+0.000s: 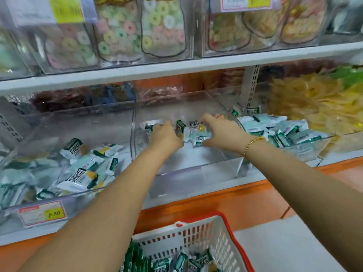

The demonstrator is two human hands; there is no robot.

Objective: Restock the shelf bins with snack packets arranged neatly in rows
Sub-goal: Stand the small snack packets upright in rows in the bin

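Inside the middle bin (196, 170), my right hand (223, 132) cups a few snack packets (196, 132) while my left hand (165, 135), whose grip I cannot tell, flanks them, seemingly to square a row.

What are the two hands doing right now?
Left hand: on snack packets in the middle bin, grip cannot be told.
Right hand: holding snack packets.

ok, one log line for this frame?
phase: arranging packets | place: middle bin, rear | left hand: touching packets, grip unclear | right hand: holding packets | basket: more packets inside
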